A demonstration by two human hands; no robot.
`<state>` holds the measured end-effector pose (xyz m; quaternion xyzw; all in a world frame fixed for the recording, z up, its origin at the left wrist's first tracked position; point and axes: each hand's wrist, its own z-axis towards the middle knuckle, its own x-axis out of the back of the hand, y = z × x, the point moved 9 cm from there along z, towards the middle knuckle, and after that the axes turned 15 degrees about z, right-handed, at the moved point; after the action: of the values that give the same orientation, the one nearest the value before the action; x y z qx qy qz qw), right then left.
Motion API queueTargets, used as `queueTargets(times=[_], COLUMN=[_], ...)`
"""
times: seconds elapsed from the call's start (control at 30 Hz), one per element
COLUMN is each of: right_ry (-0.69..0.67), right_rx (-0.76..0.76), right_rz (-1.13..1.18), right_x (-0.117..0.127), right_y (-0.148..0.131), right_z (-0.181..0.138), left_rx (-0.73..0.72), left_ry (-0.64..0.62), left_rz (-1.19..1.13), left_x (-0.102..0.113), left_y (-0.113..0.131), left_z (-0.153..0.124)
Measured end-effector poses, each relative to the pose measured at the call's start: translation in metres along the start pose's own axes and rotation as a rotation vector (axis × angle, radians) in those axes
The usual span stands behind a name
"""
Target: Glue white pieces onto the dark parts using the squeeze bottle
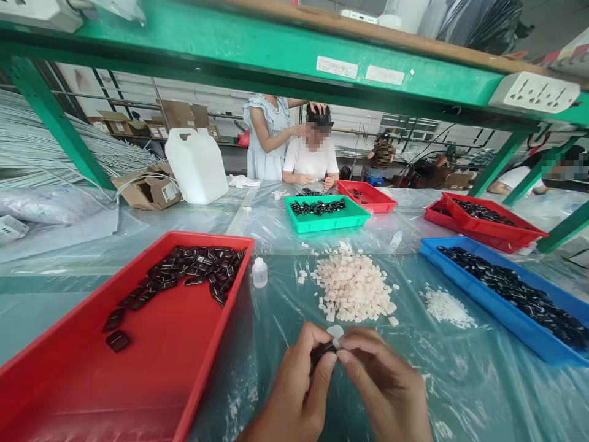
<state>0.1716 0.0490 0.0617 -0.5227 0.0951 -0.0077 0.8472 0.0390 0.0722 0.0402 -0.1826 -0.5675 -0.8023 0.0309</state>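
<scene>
- Black piece (322, 351), small and glossy, is pinched between both hands at lower centre of the frame, just above the table.
- left hand (294, 393): thumb and forefinger closed tight on the black piece from the left; other fingers curled under, not clearly seen.
- right hand (386, 387): thumb and forefinger narrow, tips meeting the left fingertips on the same piece; remaining fingers folded into the palm.
- white bit (335, 331), small and pale, sits at the top of the pinch and touches the fingertips. Cannot tell if it is stuck to the black piece or only resting on it.
- pale pile (353, 287) of similar small bits lies on the clear plastic sheet (460, 393) just beyond the hands, centre of frame.
- white heap (447, 307), smaller and finer, is right of that pile and beside the blue tray.
- red tray (138, 356), lower left, is near the left hand. Its black parts (193, 270) are bunched at the far end, with a few strays nearer.
- small bottle (259, 272) stands upright just beside the red tray's far right corner.
- blue tray (483, 304), right side, holds a long run of black parts.
- green tray (322, 222), centre and further back, also holds black parts, with more red trays behind it and to its right.
- white jug (197, 164) and cardboard box (147, 189) are upper left on the table.
- seated person (310, 161) works at the far edge of the table; standing person (267, 138) beside them has hands at the seated one's head.
</scene>
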Motion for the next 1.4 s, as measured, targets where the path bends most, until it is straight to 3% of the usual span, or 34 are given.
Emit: queueTargets(times=[0.33,0.6,0.7,0.8,0.9,1.0,1.07,1.2,1.4], right_ry=[-0.088,-0.262,-0.228,-0.101,0.051,0.051,0.009,-0.041,-0.030], right_rx=[0.041,0.046,0.020,-0.009,-0.135,-0.276,-0.339,-0.410,-0.458], right_rz=[-0.100,-0.103,-0.252,-0.517,-0.813,-1.017,-1.101,-1.186,-1.130], right_x=[-0.006,-0.008,0.032,0.112,0.204,0.259,0.271,0.271,0.270], right_y=[0.000,-0.012,-0.010,-0.002,0.016,0.039,0.053,0.071,0.069], right_z=[-0.007,0.003,0.007,0.018,0.035,0.051,0.058,0.067,0.073], left_rx=[0.031,0.050,0.077,0.116,0.133,0.141,0.145,0.142,0.132], left_ry=[-0.007,-0.028,-0.001,-0.010,-0.026,-0.033,-0.043,-0.069,-0.105], left_rz=[-0.052,-0.015,0.009,0.026,0.034,0.038,0.042,0.054,0.047], left_x=[-0.007,0.002,0.003,-0.001,-0.005,-0.007,-0.008,-0.012,-0.015], left_y=[-0.008,-0.006,-0.008,-0.011,-0.010,-0.007,-0.006,-0.004,0.000], left_z=[-0.003,0.005,0.008,0.005,0.001,0.001,0.001,0.002,0.003])
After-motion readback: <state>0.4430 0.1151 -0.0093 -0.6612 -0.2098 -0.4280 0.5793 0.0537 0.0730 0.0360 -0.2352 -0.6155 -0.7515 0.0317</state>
